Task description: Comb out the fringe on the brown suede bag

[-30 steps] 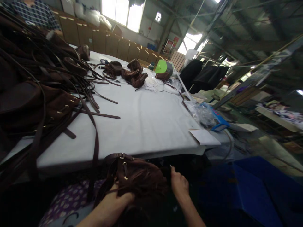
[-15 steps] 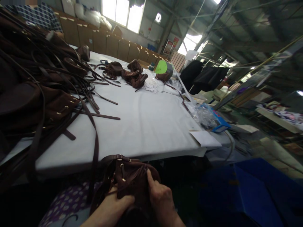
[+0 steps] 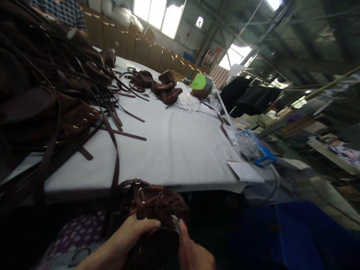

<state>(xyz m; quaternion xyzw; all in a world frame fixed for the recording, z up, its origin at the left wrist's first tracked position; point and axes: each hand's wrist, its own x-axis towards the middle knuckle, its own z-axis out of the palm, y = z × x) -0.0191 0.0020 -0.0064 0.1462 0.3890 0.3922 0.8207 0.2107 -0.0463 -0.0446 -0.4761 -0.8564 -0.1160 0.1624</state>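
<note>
A dark brown suede drawstring bag point(image 3: 153, 204) with brass eyelets sits in my lap just below the near edge of the white table point(image 3: 174, 150). My left hand point(image 3: 132, 234) is closed over the bag's left side, fingers pressing into the gathered top. My right hand point(image 3: 194, 253) comes up from the bottom edge beside it, fingers against the bag's right side, with something small and pale at the fingertips that I cannot make out. A long brown strap point(image 3: 114, 165) hangs from the table down to the bag.
A heap of brown bags and straps point(image 3: 42, 97) covers the table's left side. More brown bags point(image 3: 163, 88) lie at the far end near a green object point(image 3: 199, 80). Clear plastic bags on a blue tray point(image 3: 253, 144) sit at the right edge. A person in a checked shirt point(image 3: 67, 13) is at the far left.
My right hand came from the right of the bag onto its top, then slid lower along its right side. The view has tipped slightly down and left.
</note>
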